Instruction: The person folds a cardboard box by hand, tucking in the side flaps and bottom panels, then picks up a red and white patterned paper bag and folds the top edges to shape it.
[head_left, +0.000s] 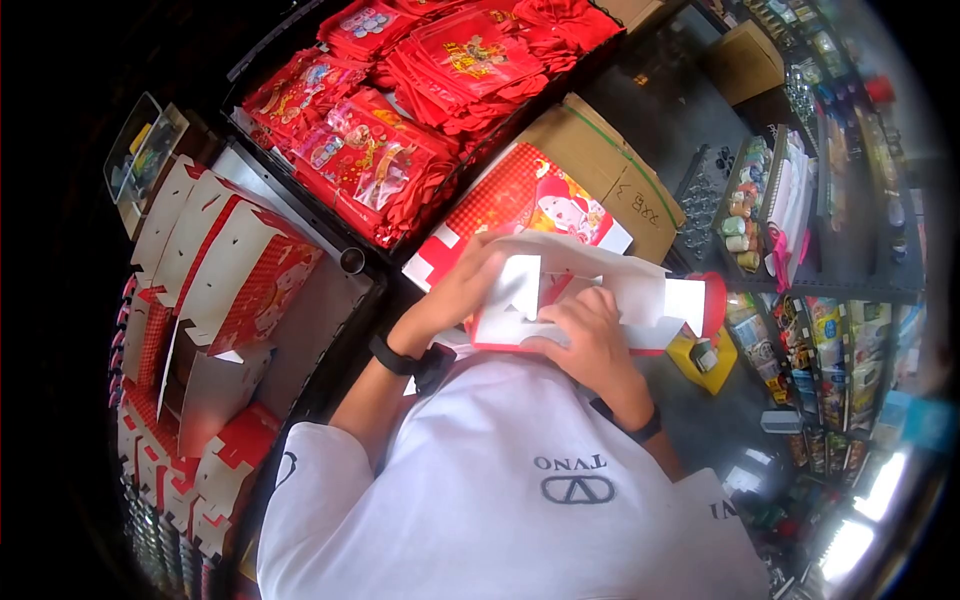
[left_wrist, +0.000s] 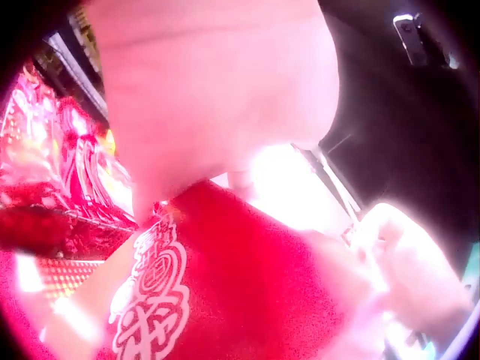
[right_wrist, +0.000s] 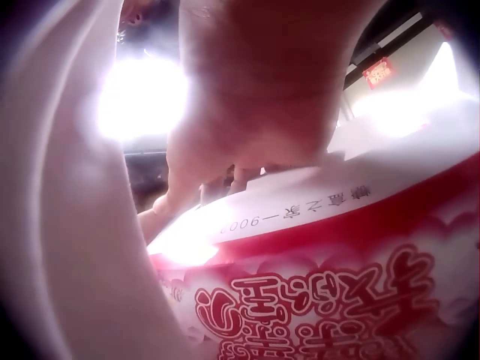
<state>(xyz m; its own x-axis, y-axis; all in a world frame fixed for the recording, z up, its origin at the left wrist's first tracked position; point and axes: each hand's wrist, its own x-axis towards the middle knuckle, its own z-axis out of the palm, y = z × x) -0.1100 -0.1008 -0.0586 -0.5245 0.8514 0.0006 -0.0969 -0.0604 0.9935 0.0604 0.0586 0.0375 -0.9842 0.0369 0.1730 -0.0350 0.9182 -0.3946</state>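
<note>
An unfolded white-lined box with a red outside lies open in front of the shirt in the head view. At its left end is my left hand, gripping the end wall beside a raised white flap. My right hand bends over the near edge with curled fingers inside the box. In the left wrist view the left hand lies against a red panel with pale lettering. The right wrist view has the right hand behind the box's white edge; its fingertips are hidden.
Red printed packets fill a black crate behind the box. A red checked box and a brown carton lie beyond. Folded red-and-white boxes are stacked at left. Shelves of goods and a yellow box are at right.
</note>
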